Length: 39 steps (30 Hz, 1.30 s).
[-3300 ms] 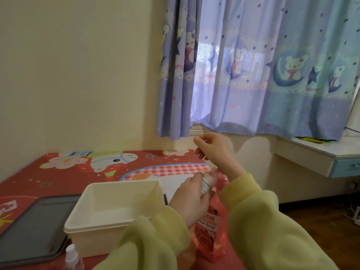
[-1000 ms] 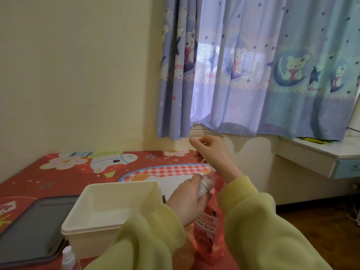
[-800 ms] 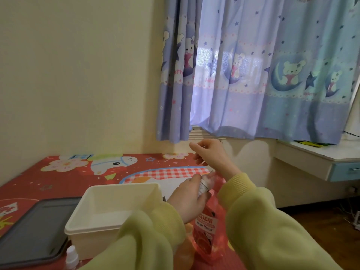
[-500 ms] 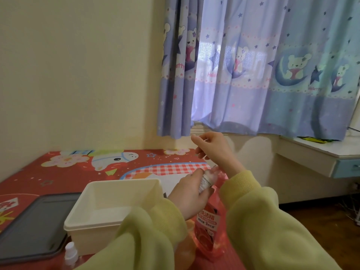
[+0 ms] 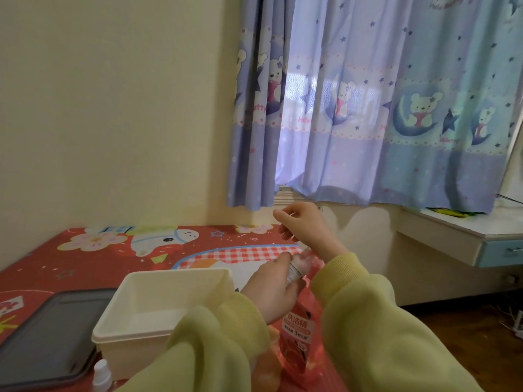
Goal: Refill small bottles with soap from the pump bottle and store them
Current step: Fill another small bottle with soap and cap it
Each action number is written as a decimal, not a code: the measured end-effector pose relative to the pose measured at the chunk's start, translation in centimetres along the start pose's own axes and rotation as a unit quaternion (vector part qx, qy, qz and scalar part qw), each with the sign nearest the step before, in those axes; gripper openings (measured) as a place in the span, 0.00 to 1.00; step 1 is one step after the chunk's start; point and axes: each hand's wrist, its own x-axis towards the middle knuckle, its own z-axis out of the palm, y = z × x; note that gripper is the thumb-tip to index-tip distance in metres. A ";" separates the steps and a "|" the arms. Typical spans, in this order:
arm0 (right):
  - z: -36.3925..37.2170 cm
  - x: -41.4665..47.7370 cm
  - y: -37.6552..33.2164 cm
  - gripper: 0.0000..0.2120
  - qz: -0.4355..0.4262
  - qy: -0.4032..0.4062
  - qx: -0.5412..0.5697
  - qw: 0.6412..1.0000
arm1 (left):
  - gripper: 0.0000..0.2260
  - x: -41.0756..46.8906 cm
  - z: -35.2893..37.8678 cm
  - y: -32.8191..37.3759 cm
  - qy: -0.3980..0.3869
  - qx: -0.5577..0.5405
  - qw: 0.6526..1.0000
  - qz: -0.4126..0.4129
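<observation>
A blue curtain (image 5: 382, 108) printed with bears and stars hangs across the far wall, and below it the desk (image 5: 85, 264), covered in a red cartoon-patterned cloth, fills the lower left. At the right, a white ledge (image 5: 452, 233) with a blue drawer juts from the wall. On the desk a white tub (image 5: 147, 332) stands open-topped, and a grey tray (image 5: 48, 335) lies flat just beside it on the left. The red pump bottle (image 5: 297, 332) stands upright at the desk's near right, just right of the tub, with its top hidden behind the hands. The right hand (image 5: 307, 227) is raised above it, fingers curled and thumb against forefinger; I cannot tell whether they pinch anything. The left hand (image 5: 268, 292) is wrapped around a small bottle (image 5: 295, 271), held tilted above the pump bottle's top. A second small bottle (image 5: 102, 374) with a white cap stands at the bottom edge, between tray and tub.
</observation>
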 end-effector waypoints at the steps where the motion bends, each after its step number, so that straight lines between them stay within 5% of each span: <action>1: 0.0 0.1 0.0 0.11 0.000 0.001 0.002 1.000 | 0.12 -0.1 0.0 0.1 0.005 0.001 1.000 0.002; 39: 0.2 -0.3 0.3 0.10 0.006 -0.032 -0.011 0.999 | 0.13 -0.4 0.5 -0.3 -0.005 -0.007 1.000 -0.014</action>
